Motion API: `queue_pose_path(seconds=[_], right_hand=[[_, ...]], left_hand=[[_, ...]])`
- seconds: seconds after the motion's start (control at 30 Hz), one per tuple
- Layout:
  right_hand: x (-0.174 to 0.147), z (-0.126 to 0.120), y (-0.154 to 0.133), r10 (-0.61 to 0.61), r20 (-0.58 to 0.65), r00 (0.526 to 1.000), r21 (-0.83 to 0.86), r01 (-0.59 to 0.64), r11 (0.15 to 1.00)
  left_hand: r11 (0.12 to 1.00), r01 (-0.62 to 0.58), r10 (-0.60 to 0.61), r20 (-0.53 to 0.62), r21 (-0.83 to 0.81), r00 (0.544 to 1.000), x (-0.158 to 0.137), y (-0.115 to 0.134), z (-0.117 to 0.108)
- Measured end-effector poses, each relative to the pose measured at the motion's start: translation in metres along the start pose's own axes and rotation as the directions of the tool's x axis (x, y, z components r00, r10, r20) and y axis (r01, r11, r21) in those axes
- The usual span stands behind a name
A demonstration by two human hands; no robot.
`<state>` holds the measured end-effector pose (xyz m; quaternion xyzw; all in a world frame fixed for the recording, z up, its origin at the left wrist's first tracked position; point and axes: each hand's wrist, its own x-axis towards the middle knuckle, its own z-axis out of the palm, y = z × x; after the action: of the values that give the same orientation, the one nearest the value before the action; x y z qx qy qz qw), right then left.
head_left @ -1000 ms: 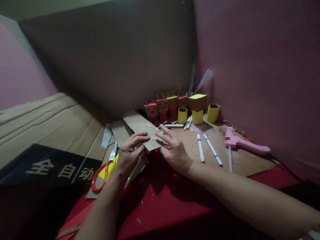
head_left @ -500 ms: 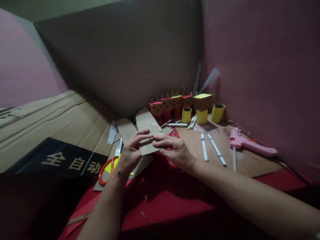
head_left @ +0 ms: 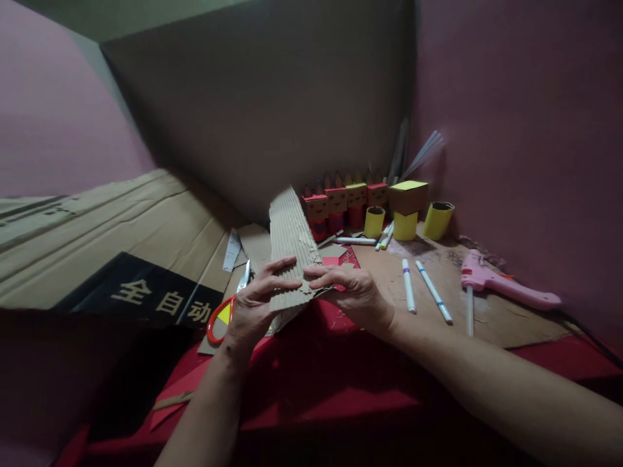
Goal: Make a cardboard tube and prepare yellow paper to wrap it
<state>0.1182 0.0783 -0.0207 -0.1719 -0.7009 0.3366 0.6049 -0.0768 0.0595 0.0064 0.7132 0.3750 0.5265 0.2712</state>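
Note:
A long strip of corrugated cardboard, its ridges bared and its surface ragged along the right side, is held between both hands above the red cloth. My left hand is closed on its left edge near the close end, fingers on top. My right hand grips the opposite edge, fingertips over a torn bit and thumb hidden beneath. Just left of my left hand lie red-handled scissors, partly covered by it. Another cardboard piece lies behind the strip.
Several box-headed paper figures stand at the back beside yellow tubes. White markers and a pink glue gun lie on a cardboard sheet at right. A large printed carton leans at left.
The strip's far end has risen and the strip looks more upright and longer in view. Both hands still grip it. The whole scene has shifted rightward as my head turned slightly left.

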Motion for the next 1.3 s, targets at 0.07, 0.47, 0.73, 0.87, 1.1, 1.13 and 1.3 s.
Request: queue_pose_path(seconds=[0.07,0.47,0.73,0.87,1.1,1.13,1.3], right_hand=[[0.0,0.001,0.002,-0.046,0.006,0.999,-0.004,0.046,0.999],[0.001,0.003,0.003,-0.077,-0.024,0.997,-0.094,0.074,0.993],[0.001,0.007,0.005,0.026,-0.056,0.998,0.054,-0.023,0.998],[0.003,0.006,0.003,0.005,-0.071,0.997,-0.048,-0.009,0.999],[0.008,0.002,-0.001,0.028,-0.158,0.987,-0.056,-0.037,0.998],[0.008,0.001,-0.001,0.05,-0.147,0.988,-0.036,-0.056,0.998],[0.008,0.001,0.0,0.084,-0.042,0.996,0.053,-0.082,0.995]], left_hand=[[0.999,0.008,-0.009,-0.015,-0.049,1.0,-0.001,-0.003,0.0],[0.982,0.025,-0.022,0.022,-0.188,1.0,-0.003,-0.005,0.012],[0.96,0.155,-0.176,-0.071,-0.234,0.982,-0.002,0.002,0.016],[0.954,0.189,-0.21,-0.07,-0.234,0.975,-0.003,0.004,0.015],[0.967,0.154,-0.186,-0.149,-0.202,0.971,-0.001,-0.009,0.015],[0.97,0.15,-0.182,-0.161,-0.192,0.97,-0.001,-0.01,0.015],[0.981,0.112,-0.134,-0.133,-0.158,0.982,-0.002,-0.004,0.013]])
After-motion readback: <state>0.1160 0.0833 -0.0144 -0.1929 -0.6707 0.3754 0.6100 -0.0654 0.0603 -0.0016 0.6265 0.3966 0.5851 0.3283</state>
